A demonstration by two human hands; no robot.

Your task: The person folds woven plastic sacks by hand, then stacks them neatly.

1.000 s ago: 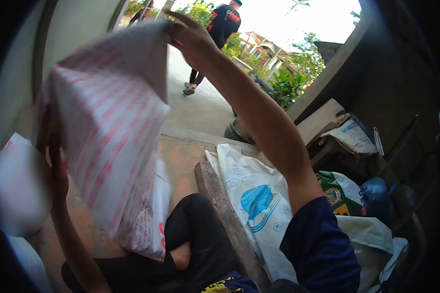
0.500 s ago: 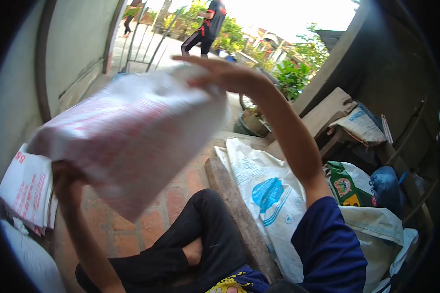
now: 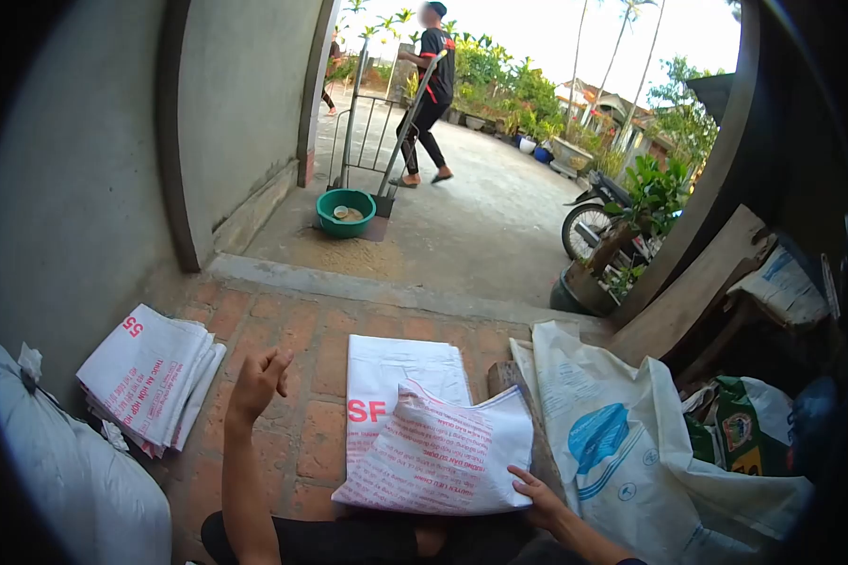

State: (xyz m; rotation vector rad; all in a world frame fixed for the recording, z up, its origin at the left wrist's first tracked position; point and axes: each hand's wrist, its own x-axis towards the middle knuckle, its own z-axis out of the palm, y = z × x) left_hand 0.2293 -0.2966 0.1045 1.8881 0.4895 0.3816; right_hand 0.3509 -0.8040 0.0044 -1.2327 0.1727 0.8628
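A white woven sack with red print (image 3: 443,452) lies partly folded over my lap and the brick floor. One flap of it is turned over, and large red letters show at its left side. My right hand (image 3: 530,492) grips the sack's lower right edge, thumb on top and the other fingers hidden beneath. Raised left of the sack, my left hand (image 3: 257,384) has its fingers curled in, with nothing visible in them. A stack of folded white sacks (image 3: 151,377) rests on the floor further left, by the wall.
Full white bags (image 3: 75,471) sit at lower left. Along the right are a wooden beam (image 3: 542,443), a large white sack with a blue print (image 3: 603,443) and boards (image 3: 697,273). Beyond the doorway stand a green basin (image 3: 328,224), a hand truck (image 3: 386,141) and a person (image 3: 433,94).
The sack, held up and blurred before, has come down onto my lap and lies folded. My left hand has let go of it. My right hand has dropped to its lower right edge.
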